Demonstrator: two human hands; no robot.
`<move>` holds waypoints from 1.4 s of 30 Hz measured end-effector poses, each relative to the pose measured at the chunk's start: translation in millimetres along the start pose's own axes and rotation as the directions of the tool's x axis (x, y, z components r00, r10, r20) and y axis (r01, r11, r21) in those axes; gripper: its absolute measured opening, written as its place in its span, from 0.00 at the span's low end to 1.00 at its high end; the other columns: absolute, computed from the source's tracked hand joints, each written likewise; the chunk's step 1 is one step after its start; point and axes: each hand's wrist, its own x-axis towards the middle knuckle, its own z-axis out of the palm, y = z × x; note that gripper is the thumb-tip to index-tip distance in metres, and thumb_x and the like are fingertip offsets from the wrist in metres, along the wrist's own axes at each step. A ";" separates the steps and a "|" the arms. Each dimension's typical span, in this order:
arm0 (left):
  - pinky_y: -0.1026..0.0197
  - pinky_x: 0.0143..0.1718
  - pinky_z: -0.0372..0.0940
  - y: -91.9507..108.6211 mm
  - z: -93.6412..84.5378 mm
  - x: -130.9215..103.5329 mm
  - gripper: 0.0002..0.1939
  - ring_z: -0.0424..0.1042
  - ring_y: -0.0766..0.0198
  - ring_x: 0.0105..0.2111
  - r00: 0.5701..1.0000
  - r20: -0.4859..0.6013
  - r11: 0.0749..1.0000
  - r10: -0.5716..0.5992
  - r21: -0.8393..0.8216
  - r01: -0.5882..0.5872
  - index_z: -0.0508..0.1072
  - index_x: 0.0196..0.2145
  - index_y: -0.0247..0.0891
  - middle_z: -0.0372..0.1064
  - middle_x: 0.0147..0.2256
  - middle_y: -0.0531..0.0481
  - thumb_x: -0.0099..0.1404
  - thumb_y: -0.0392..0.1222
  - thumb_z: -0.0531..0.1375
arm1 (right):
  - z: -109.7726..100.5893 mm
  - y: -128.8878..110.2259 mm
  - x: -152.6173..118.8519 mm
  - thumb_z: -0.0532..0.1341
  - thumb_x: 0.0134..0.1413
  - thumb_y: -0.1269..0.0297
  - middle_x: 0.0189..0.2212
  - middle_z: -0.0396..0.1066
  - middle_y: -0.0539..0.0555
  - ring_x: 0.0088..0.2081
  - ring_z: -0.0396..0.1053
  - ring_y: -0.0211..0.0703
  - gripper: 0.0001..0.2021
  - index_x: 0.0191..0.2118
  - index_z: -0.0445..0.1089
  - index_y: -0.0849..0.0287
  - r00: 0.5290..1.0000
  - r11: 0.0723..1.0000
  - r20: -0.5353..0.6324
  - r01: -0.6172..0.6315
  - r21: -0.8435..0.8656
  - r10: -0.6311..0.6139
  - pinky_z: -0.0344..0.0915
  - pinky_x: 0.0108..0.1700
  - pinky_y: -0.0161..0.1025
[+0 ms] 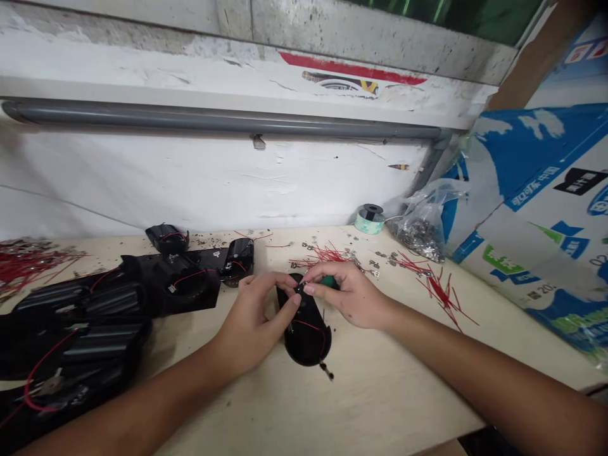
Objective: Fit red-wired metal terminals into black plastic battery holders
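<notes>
A black plastic housing (pixel 308 345) with a rounded near end lies on the table between my hands. A thin red wire (pixel 308 325) runs across its inside, and a small dark-tipped piece sticks out at its near end. My left hand (pixel 259 323) is closed at the housing's far end, thumb and index finger pinched there. Fingertips of my right hand (pixel 351 294) meet them from the other side, closed around a tiny dark part (pixel 301 288) mostly hidden by the fingers. Behind the right fingers shows a green object (pixel 329 280); whether that hand touches it I cannot tell.
Several black housings (pixel 104 301) with red wires crowd the left side. Red wires with metal terminals lie in piles at far left (pixel 28 263), behind my hands (pixel 332 253) and at right (pixel 441 291). A tape roll (pixel 369 218), a bag of metal parts (pixel 420 234) and a printed carton (pixel 536 228) stand beyond.
</notes>
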 end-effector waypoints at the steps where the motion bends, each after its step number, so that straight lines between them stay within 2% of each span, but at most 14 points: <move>1: 0.49 0.48 0.59 -0.6 0.9 0.7 0.08 0.70 0.56 0.42 1.000 0.004 1.000 0.003 -0.003 -0.003 0.74 0.41 0.42 0.75 0.38 0.49 0.67 0.46 0.59 | 1.8 -0.5 -0.5 0.65 0.59 0.60 0.34 0.75 0.52 0.38 0.71 0.43 0.07 0.38 0.75 0.57 1.000 1.000 -0.005 0.000 -0.002 0.000 0.66 0.44 0.41; 6: 0.50 0.48 0.61 -1.0 2.2 2.8 0.09 0.72 0.57 0.37 1.000 -0.003 1.000 -0.009 0.001 0.009 0.77 0.40 0.42 0.76 0.34 0.50 0.67 0.46 0.60 | 6.2 -2.2 -2.7 0.66 0.57 0.59 0.33 0.73 0.51 0.37 0.69 0.42 0.07 0.38 0.74 0.56 0.999 0.999 -0.017 -0.032 0.024 0.032 0.65 0.42 0.40; 9: 0.56 0.40 0.65 1.6 1.1 5.3 0.10 0.73 0.59 0.34 0.998 0.046 0.996 -0.043 -0.073 0.046 0.78 0.36 0.40 0.75 0.31 0.50 0.67 0.46 0.59 | 5.5 2.0 -4.9 0.62 0.61 0.58 0.32 0.68 0.49 0.27 0.64 0.36 0.11 0.46 0.68 0.55 0.993 0.974 0.002 -0.117 0.192 0.118 0.63 0.31 0.37; 11: 0.60 0.33 0.65 3.4 0.1 6.9 0.11 0.73 0.61 0.31 0.992 0.100 0.988 -0.071 -0.129 0.084 0.78 0.33 0.38 0.75 0.30 0.49 0.67 0.46 0.59 | 4.6 7.7 -5.7 0.59 0.64 0.59 0.29 0.64 0.47 0.24 0.60 0.35 0.10 0.47 0.65 0.55 0.990 0.948 0.021 -0.143 0.284 0.143 0.60 0.28 0.36; 14: 0.62 0.31 0.65 4.1 -0.7 8.3 0.11 0.71 0.63 0.28 0.983 0.165 0.988 -0.078 -0.123 0.099 0.77 0.31 0.37 0.73 0.27 0.51 0.66 0.45 0.59 | 4.1 14.7 -4.6 0.59 0.64 0.60 0.25 0.59 0.45 0.25 0.60 0.36 0.08 0.45 0.65 0.57 0.993 0.934 0.041 -0.116 0.339 0.109 0.61 0.30 0.37; 17: 0.62 0.32 0.65 2.8 -0.7 8.8 0.11 0.71 0.63 0.29 0.981 0.187 0.993 -0.057 -0.093 0.075 0.77 0.31 0.37 0.74 0.28 0.50 0.65 0.44 0.58 | 4.8 14.6 -1.6 0.61 0.63 0.59 0.26 0.61 0.45 0.27 0.63 0.37 0.11 0.46 0.65 0.58 0.995 0.925 0.061 -0.101 0.366 0.084 0.63 0.33 0.38; 20: 0.63 0.31 0.64 2.3 -0.4 9.0 0.12 0.71 0.63 0.30 0.977 0.202 0.991 -0.064 -0.103 0.087 0.77 0.32 0.36 0.74 0.29 0.49 0.66 0.45 0.57 | 5.7 9.3 0.4 0.63 0.61 0.59 0.26 0.64 0.46 0.28 0.64 0.37 0.10 0.42 0.66 0.59 0.993 0.932 0.082 -0.108 0.347 0.084 0.65 0.35 0.38; 24: 0.63 0.29 0.64 3.4 0.1 9.0 0.13 0.68 0.65 0.26 0.982 0.177 0.991 -0.061 -0.104 0.081 0.77 0.31 0.37 0.72 0.26 0.51 0.67 0.45 0.57 | 7.2 5.5 -0.6 0.64 0.61 0.61 0.28 0.66 0.48 0.29 0.63 0.35 0.08 0.35 0.68 0.59 0.994 0.966 0.088 -0.079 0.245 0.060 0.62 0.32 0.35; 31: 0.60 0.35 0.66 1.6 0.5 8.5 0.11 0.71 0.62 0.31 0.991 0.133 0.998 -0.009 -0.065 0.018 0.78 0.32 0.37 0.75 0.30 0.48 0.66 0.43 0.58 | 11.1 7.8 -3.6 0.63 0.61 0.58 0.29 0.67 0.49 0.29 0.63 0.37 0.10 0.36 0.68 0.60 0.991 0.978 0.056 -0.131 0.161 0.124 0.62 0.31 0.35; 36: 0.61 0.33 0.65 2.4 -0.5 8.7 0.12 0.71 0.62 0.30 0.987 0.159 0.996 -0.024 -0.081 0.038 0.78 0.32 0.36 0.75 0.29 0.48 0.66 0.44 0.57 | 10.2 7.1 -2.5 0.62 0.62 0.57 0.30 0.66 0.49 0.31 0.62 0.37 0.11 0.33 0.68 0.60 0.994 0.986 0.065 -0.101 0.134 0.093 0.61 0.32 0.34; 42: 0.62 0.32 0.64 -0.6 0.6 8.7 0.11 0.71 0.63 0.29 0.990 0.139 0.996 -0.016 -0.079 0.027 0.76 0.30 0.36 0.75 0.28 0.49 0.65 0.43 0.58 | 11.8 7.5 -2.4 0.62 0.62 0.58 0.29 0.64 0.49 0.32 0.62 0.38 0.11 0.33 0.69 0.61 0.994 0.992 0.058 -0.098 0.085 0.093 0.60 0.33 0.34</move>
